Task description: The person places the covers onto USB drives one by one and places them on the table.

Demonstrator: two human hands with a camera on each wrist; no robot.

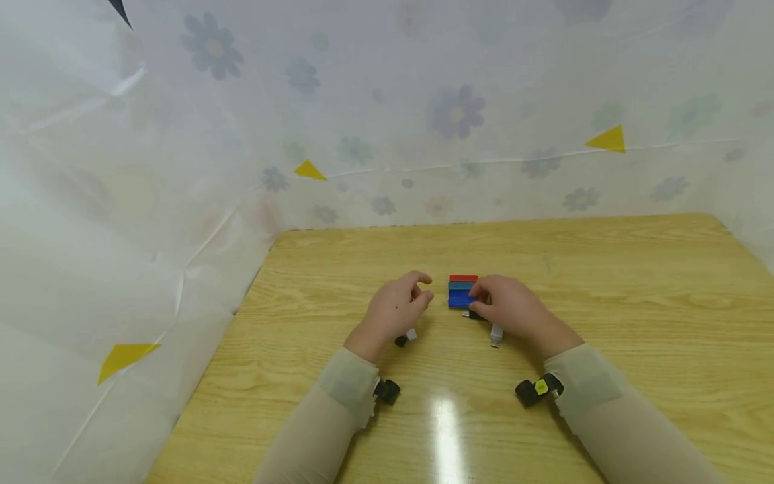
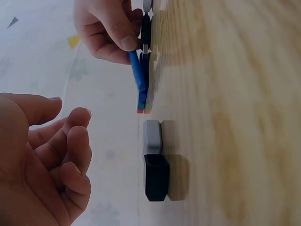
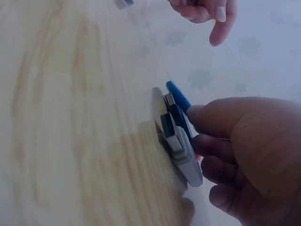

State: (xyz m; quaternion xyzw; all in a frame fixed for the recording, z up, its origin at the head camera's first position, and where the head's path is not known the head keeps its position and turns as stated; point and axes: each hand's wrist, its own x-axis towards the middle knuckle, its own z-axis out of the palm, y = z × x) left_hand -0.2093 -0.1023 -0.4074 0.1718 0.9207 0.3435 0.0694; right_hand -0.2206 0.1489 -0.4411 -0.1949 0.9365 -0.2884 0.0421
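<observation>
My right hand (image 1: 510, 306) pinches a slim blue bar (image 2: 137, 70) between thumb and fingers, its free end pointing left, tilted just above the table. Behind it lie a teal bar (image 1: 461, 286) and a red bar (image 1: 463, 277), side by side. Under and beside the right hand are a black USB stick (image 1: 476, 314) and a light grey USB stick (image 3: 181, 150) with its metal plug bare. My left hand (image 1: 396, 306) hovers left of the bars, fingers loosely bent, holding nothing. Below it rest a grey cap (image 2: 152, 135) and a black cap (image 2: 156, 178).
The wooden table (image 1: 338, 262) carries these small things near its middle. A white flowered sheet (image 1: 375, 121) with yellow triangles rises behind and at the sides. A camera (image 1: 387, 391) is strapped to the left wrist, another camera (image 1: 532, 391) to the right.
</observation>
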